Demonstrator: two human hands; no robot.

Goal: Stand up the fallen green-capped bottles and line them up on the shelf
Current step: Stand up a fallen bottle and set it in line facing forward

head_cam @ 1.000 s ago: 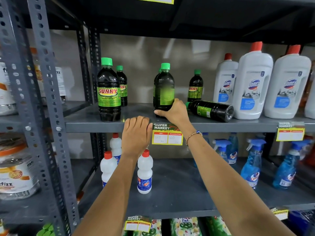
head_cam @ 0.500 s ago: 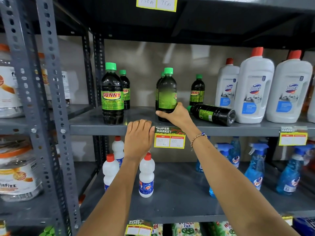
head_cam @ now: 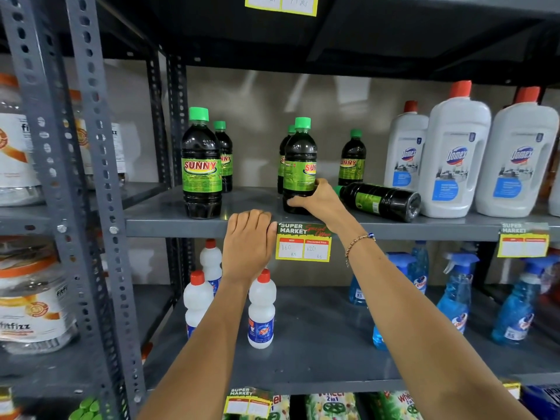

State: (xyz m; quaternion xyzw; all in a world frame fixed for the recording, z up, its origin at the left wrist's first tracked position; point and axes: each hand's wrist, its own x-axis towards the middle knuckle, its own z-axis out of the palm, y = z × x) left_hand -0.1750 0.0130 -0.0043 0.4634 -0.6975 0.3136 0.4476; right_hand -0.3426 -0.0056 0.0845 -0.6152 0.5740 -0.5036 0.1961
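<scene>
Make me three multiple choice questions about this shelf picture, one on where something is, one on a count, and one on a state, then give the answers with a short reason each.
1. Where does the fallen bottle lie?
A. On the lower shelf among the spray bottles
B. On the middle shelf, between the right hand and the white Domex bottles
C. At the far left beside the jars

2. How many green-capped bottles stand upright on that shelf?
A. Two
B. Five
C. Eight

3. What is the right hand doing?
A. Hanging free below the shelf
B. Holding a spray bottle
C. Wrapped round the base of an upright bottle

Answers:
1 B, it lies on its side, green cap toward the hand.
2 B, two stand at the left, two in the middle, one behind the fallen one.
3 C, its fingers curl round the bottle's bottom, while the left hand rests on the shelf edge.
</scene>
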